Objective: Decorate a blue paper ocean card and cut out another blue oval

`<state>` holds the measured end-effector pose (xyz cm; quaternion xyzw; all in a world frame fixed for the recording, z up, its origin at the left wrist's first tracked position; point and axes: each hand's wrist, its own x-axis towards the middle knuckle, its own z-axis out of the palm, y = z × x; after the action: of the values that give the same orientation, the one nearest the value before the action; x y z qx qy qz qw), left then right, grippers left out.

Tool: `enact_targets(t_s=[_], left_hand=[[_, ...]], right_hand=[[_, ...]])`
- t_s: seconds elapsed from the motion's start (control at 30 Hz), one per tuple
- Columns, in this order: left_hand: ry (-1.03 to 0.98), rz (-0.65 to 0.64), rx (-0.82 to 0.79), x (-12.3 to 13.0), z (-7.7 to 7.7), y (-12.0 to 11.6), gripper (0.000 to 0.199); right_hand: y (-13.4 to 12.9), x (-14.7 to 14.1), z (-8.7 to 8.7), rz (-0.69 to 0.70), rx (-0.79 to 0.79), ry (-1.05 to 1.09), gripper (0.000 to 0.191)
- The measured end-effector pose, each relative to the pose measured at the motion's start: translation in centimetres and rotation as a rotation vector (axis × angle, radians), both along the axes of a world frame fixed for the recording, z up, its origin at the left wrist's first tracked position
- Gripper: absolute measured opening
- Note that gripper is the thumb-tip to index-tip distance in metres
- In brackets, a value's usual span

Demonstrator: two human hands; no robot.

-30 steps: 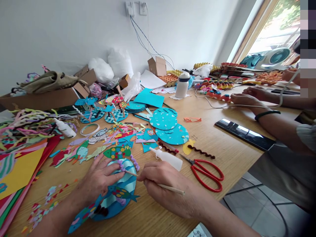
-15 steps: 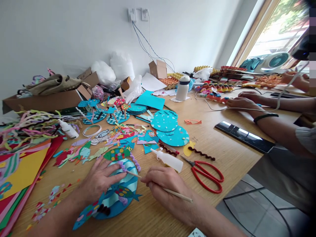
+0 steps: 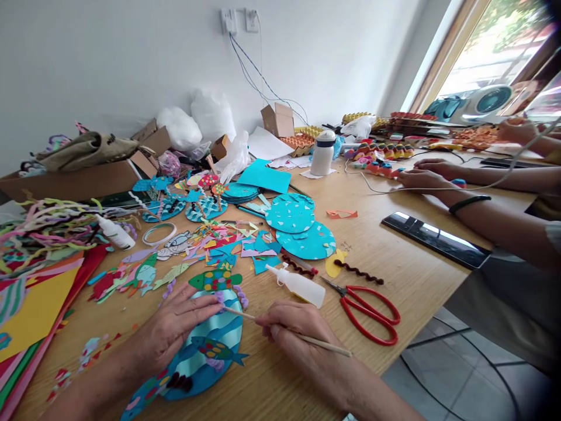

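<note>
My left hand point(image 3: 173, 327) rests with fingers stretched out over a blue wavy-striped paper disc point(image 3: 221, 327). Its fingertips touch a short purple pipe cleaner point(image 3: 220, 297) below a green spotted paper fish point(image 3: 215, 280). In my right hand point(image 3: 302, 333) is a thin wooden stick point(image 3: 324, 345), gripped like a pen, its tip against the disc by the pipe cleaner. A blue spotted fish point(image 3: 215, 349) stands over the disc's lower part, and another spotted fish point(image 3: 144, 394) juts out at its lower left, partly behind my forearm.
A white glue bottle point(image 3: 300, 286) and red-handled scissors point(image 3: 370, 314) lie beyond my right hand. Speckled blue discs point(image 3: 307, 240), paper scraps and pipe cleaners point(image 3: 44, 234) cover the table's middle and left. At right are a phone point(image 3: 436, 238) and another person's hands point(image 3: 423, 178).
My left fingers have drawn closer together and moved up to the purple pipe cleaner. The stick's tip stays near it, and the view has shifted slightly.
</note>
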<state>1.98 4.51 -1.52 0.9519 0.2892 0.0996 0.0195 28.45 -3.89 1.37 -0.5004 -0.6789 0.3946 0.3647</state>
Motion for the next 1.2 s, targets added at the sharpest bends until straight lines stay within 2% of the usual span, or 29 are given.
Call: enact_targets(t_s=[0.2,0.4,0.7,0.93,1.03,1.2], left_hand=[[0.004,-0.092,-0.061,0.2,0.5,0.2,0.05],[0.016,-0.093,-0.02,0.6,0.8,0.1,0.047],[0.099,-0.03,-0.007,0.0,-0.8,0.2,0.062],[0.062,-0.043,0.032,0.1,-0.3,0.2,0.047],[0.037,-0.081,-0.015,0.1,-0.1,0.3,0.046],[0.037,-0.063,-0.058,0.0,-0.2,0.3,0.045]], right_hand=[[0.2,0.0,0.5,0.019,-0.026,-0.013,0.028],[0.2,-0.1,0.7,0.027,-0.017,-0.037,0.029],[0.1,0.0,1.0,0.017,-0.02,-0.025,0.027],[0.1,-0.1,1.1,0.021,-0.006,-0.042,0.027],[0.1,-0.2,1.0,0.014,0.005,-0.052,0.027],[0.1,-0.2,0.8,0.025,0.002,-0.036,0.027]])
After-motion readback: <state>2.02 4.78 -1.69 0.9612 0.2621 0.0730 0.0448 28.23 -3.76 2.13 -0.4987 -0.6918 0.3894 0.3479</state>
